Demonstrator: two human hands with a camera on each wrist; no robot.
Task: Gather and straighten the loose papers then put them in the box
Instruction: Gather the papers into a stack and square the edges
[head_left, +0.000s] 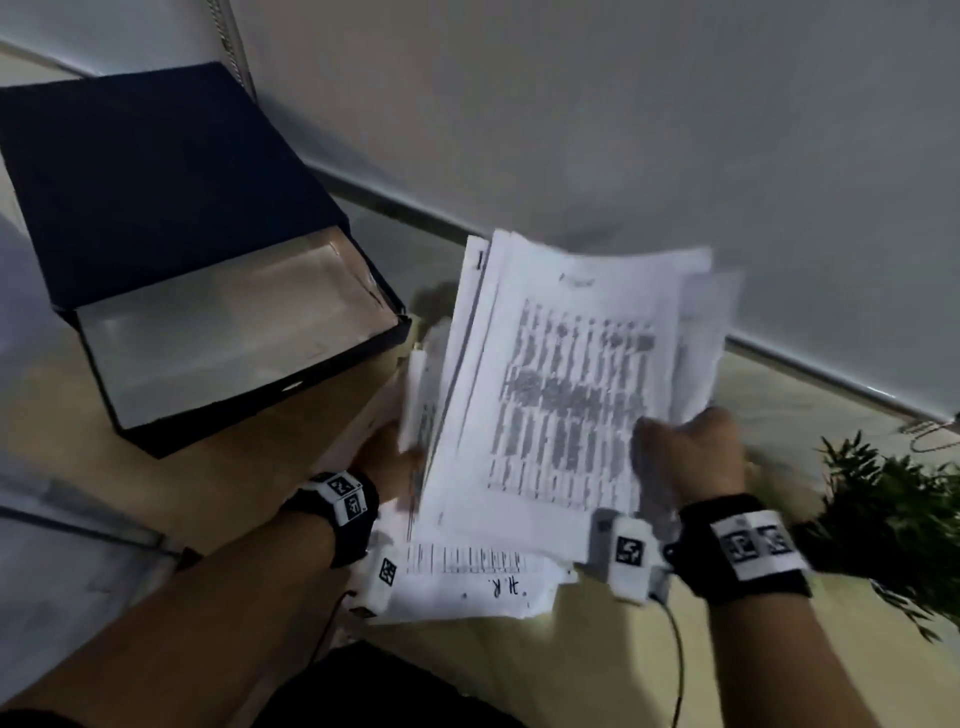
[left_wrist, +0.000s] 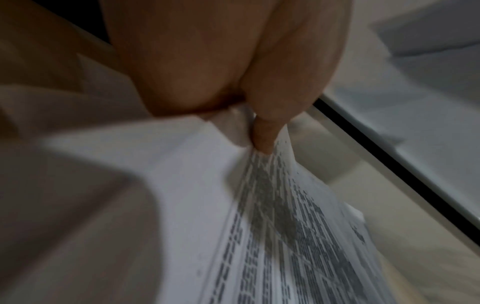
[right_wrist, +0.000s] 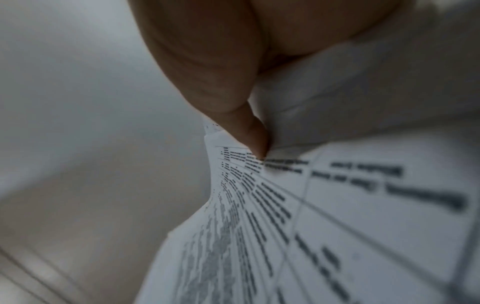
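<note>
A loose stack of printed white papers (head_left: 561, 374) is held up above the tan surface, its sheets fanned and uneven. My left hand (head_left: 387, 452) grips the stack's left edge, mostly hidden behind the sheets. My right hand (head_left: 685, 457) pinches the lower right corner, thumb on top. In the left wrist view, my fingers pinch the papers (left_wrist: 285, 216) at their edge. In the right wrist view, my thumb presses the printed sheets (right_wrist: 337, 216). The dark blue box (head_left: 249, 358) stands open at the left, its pale inside bare, lid (head_left: 145, 176) tilted back.
More sheets (head_left: 467, 577) lie on the tan surface (head_left: 218, 493) under my wrists. A green plant (head_left: 893, 525) stands at the right edge. A grey wall (head_left: 623, 130) runs behind, with a dark strip at its foot.
</note>
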